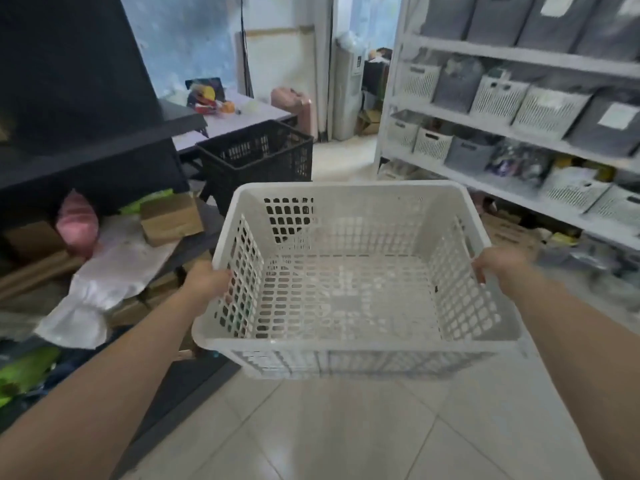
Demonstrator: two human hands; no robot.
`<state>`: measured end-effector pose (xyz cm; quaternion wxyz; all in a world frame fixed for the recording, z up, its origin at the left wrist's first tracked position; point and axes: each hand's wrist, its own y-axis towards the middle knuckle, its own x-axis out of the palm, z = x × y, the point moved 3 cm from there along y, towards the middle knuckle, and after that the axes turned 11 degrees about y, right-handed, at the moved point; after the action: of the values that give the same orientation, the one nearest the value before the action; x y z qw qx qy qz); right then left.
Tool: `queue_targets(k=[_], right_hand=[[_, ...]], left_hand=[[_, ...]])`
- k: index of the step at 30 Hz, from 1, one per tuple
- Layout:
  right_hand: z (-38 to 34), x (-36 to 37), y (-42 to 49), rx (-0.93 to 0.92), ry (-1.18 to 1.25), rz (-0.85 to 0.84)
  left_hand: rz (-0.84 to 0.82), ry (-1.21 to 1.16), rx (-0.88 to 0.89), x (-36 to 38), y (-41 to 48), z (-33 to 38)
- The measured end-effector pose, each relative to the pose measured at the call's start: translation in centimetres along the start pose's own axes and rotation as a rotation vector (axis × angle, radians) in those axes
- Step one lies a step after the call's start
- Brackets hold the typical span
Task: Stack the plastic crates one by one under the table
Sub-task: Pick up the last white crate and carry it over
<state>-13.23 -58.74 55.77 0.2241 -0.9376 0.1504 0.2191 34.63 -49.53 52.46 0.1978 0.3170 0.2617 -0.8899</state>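
While both hands clasp its rims, white crate (349,271) aloft, left hand (207,280), right hand (498,265).

Person, two upper limbs showing in the head view.

Left hand (207,280): bare, wearing no glove; the back of the hand and knuckles are showing, the fingertips being hidden from the camera. Left forearm (114,372): bare along its whole visible length, no sleeve or cuff showing from the near left edge to the wrist.

Right hand (496,264): bare, ungloved; fingers (479,273) are showing short nails with pale tips. Right forearm (568,351): bare along its visible length, from the near right edge to the wrist.

Both limbs are appearing slightly blurred, finer detail being too soft to tell.
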Motion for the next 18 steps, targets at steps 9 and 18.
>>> queue_targets(k=[9,18], right_hand=[[-11.6,4.8,16.7,-0.068,0.138,0.005],[-30.1,15.1,35.1,-0.143,0.255,-0.050]], left_hand=[[0.084,0.044,0.077,0.4,17.3,14.2],[0.238,0.059,0.059,-6.3,35.3,28.1]])
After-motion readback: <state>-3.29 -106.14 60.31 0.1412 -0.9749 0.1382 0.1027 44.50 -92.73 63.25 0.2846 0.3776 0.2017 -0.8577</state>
